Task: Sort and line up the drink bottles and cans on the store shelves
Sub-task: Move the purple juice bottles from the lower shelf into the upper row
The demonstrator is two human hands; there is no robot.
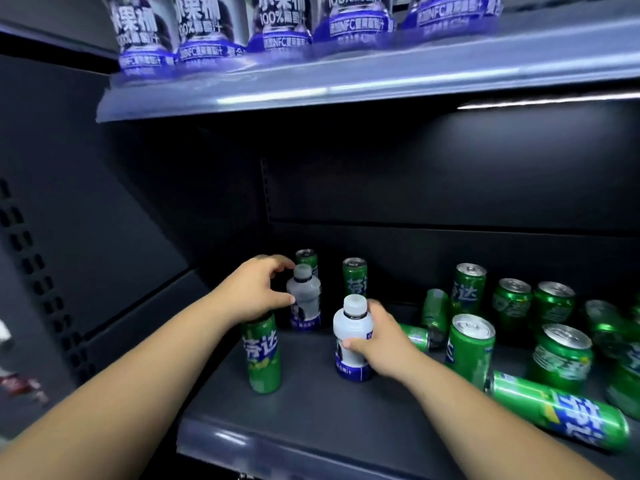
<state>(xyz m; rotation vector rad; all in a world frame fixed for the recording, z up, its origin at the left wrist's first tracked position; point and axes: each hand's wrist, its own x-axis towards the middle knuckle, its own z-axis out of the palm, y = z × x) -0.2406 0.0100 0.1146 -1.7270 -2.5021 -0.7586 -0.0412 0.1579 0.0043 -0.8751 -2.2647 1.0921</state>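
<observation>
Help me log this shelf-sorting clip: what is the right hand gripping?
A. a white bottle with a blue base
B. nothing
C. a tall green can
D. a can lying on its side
A: the right hand is wrapped around the upright white bottle at mid-shelf, while the green cans stand untouched beside it.

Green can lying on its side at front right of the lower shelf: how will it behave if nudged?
The green can lies on its side, so it probably rolls easily. Its smooth skin looks slippery. No dents visible, likely rigid.
</observation>
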